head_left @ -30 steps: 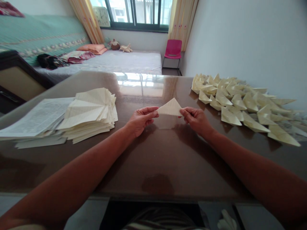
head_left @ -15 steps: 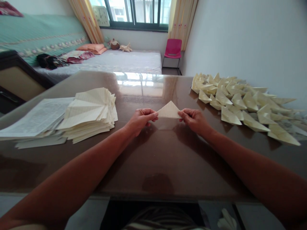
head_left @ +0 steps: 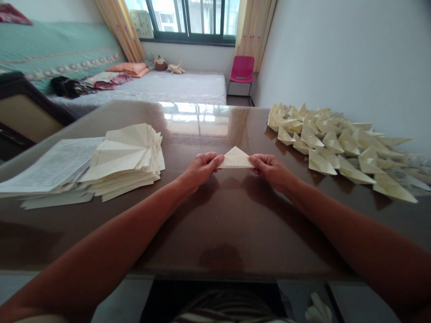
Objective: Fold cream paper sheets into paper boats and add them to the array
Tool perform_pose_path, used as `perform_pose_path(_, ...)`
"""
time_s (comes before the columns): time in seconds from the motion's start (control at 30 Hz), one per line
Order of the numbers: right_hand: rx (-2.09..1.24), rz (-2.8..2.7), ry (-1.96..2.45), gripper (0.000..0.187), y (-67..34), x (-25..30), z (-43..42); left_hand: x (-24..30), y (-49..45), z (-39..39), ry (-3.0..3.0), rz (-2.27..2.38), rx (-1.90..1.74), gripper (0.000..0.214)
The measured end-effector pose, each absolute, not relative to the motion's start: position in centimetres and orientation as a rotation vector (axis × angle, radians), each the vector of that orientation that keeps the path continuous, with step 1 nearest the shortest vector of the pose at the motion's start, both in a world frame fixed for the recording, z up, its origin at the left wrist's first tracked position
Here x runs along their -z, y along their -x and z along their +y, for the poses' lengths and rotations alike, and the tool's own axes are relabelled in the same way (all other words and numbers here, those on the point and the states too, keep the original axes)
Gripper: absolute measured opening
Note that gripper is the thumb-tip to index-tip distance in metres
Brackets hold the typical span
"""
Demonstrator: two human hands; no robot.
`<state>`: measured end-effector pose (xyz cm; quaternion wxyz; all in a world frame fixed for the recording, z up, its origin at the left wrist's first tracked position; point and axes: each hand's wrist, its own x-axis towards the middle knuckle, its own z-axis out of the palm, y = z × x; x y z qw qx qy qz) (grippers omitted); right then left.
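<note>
A small cream sheet of folded paper (head_left: 235,158) is stretched between my two hands above the table's middle. Its top is a triangle peak, and a flat band runs along the lower edge. My left hand (head_left: 204,168) pinches the left end, thumb on top. At the right end, my right hand (head_left: 268,169) grips it the same way, with its lower fingers hidden behind the paper. To the right stand several folded paper boats (head_left: 332,143) in a cluster. A stack of creased cream paper (head_left: 124,157) lies to the left.
Printed white sheets (head_left: 57,159) lie beside the stack at the left. The glossy brown table (head_left: 229,224) reflects the window. Beyond it are a bed (head_left: 188,87), a pink chair (head_left: 242,69) by the wall, and a dark-framed piece of furniture (head_left: 32,110) at the left.
The folded paper has turned slightly in my hands: its peak sits lower and a band now shows along the bottom. My left hand has shifted a little to the right.
</note>
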<state>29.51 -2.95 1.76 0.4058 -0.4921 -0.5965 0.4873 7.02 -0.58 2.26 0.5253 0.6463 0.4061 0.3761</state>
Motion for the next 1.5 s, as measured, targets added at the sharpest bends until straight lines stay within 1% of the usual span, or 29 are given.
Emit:
perform_pose_path(0.1,-1.438,-1.354,1.154,0.045,-29.4,-2.0,-3.1,-2.3,-7.1,-0.7,-1.429,0.903,-0.868,0.048)
perform_pose_path(0.2,-1.502,-1.406,1.218,0.047,-29.5,-2.2,-3.2,-2.2,-6.9,-0.5,-1.429,0.909,-0.879,0.048)
perform_pose_path(0.27,-1.406,-1.519,1.315,0.049,-29.5,-2.3,-3.2,-2.1,-6.7,-0.3,-1.475,0.953,-0.896,0.048)
perform_pose_path(0.37,-1.087,-1.721,1.390,0.054,-29.6,-2.5,-3.2,-1.8,-6.6,0.0,-1.543,1.017,-0.896,0.046)
perform_pose_path(0.43,-0.969,-1.762,1.382,0.056,-29.6,-2.6,-3.2,-1.7,-6.7,0.0,-1.571,1.050,-0.893,0.045)
perform_pose_path(0.5,-1.025,-1.696,1.352,0.055,-29.5,-2.6,-3.2,-1.6,-6.7,0.0,-1.568,1.055,-0.897,0.044)
perform_pose_path(0.6,-1.208,-1.596,1.318,0.052,-29.5,-2.5,-3.1,-1.6,-6.7,0.1,-1.542,1.041,-0.914,0.045)
perform_pose_path(0.7,-1.277,-1.675,1.336,0.053,-29.6,-2.5,-3.1,-1.6,-6.6,0.2,-1.553,1.048,-0.934,0.045)
perform_pose_path(1.0,-0.775,-1.945,1.473,0.054,-30.2,-2.0,-2.9,-1.8,-6.5,0.1,-1.663,1.066,-0.955,0.046)
perform_pose_path(1.07,-0.530,-2.057,1.503,0.050,-30.3,-2.2,-2.9,-2.1,-6.5,0.0,-1.768,1.075,-0.938,0.044)
perform_pose_path(1.13,-0.249,-2.120,1.444,0.042,-30.2,-2.6,-3.1,-2.4,-6.6,-0.3,-1.888,1.065,-0.894,0.044)
perform_pose_path(1.17,-0.155,-2.142,1.385,0.042,-30.1,-2.8,-3.4,-2.5,-6.6,-0.5,-1.939,1.054,-0.867,0.044)
perform_pose_path(1.2,-0.110,-2.175,1.321,0.048,-29.9,-3.1,-3.7,-2.6,-6.8,-0.7,-1.979,1.040,-0.841,0.044)
perform_pose_path(1.27,-0.116,-2.280,1.228,0.061,-29.4,-3.5,-4.4,-2.8,-7.0,-1.1,-2.036,1.016,-0.805,0.044)
perform_pose_path(1.3,-0.133,-2.326,1.214,0.064,-29.2,-3.7,-4.8,-2.9,-7.1,-1.3,-2.056,1.008,-0.796,0.044)
perform_pose_path(1.37,-0.172,-2.392,1.228,0.063,-28.8,-3.8,-5.4,-3.1,-7.3,-1.7,-2.081,0.992,-0.783,0.044)
perform_pose_path(1.5,-0.249,-2.403,1.232,0.053,-28.8,-3.5,-5.5,-3.6,-7.3,-2.0,-2.069,0.922,-0.767,0.045)
